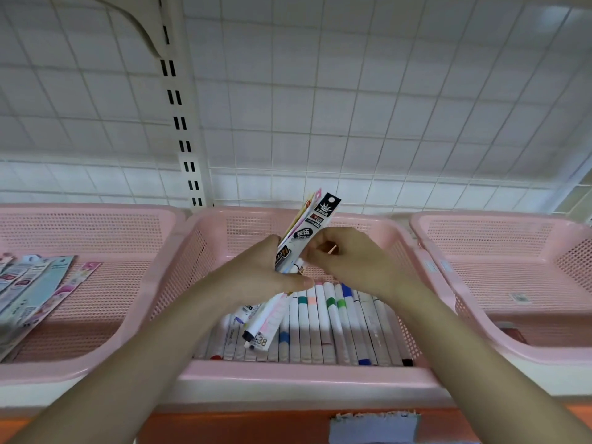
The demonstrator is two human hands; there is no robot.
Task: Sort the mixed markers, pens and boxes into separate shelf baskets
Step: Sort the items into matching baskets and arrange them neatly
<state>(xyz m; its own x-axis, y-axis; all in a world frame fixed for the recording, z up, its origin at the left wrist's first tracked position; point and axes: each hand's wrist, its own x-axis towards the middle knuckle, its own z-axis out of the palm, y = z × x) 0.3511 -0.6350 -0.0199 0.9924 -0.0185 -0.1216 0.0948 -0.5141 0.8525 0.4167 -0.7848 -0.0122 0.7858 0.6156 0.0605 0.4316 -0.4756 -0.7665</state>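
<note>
Three pink mesh baskets stand side by side on the shelf. Above the middle basket (307, 374) my left hand (269, 274) grips a bundle of packaged pens (309, 229), held upright and tilted to the right. My right hand (349, 256) pinches the right edge of the same bundle. Below the hands, white markers (323, 328) with coloured bands lie in a row on the middle basket's floor, and one more pen pack (262, 325) lies slanted over them. The left basket (134, 315) holds several flat packs (35, 283).
The right basket (499, 280) shows a small dark red thing (512, 334) at its front wall. A white wire grid and a slotted upright (182, 123) rise behind the baskets. An orange shelf front with a blue label holder (374, 427) runs below.
</note>
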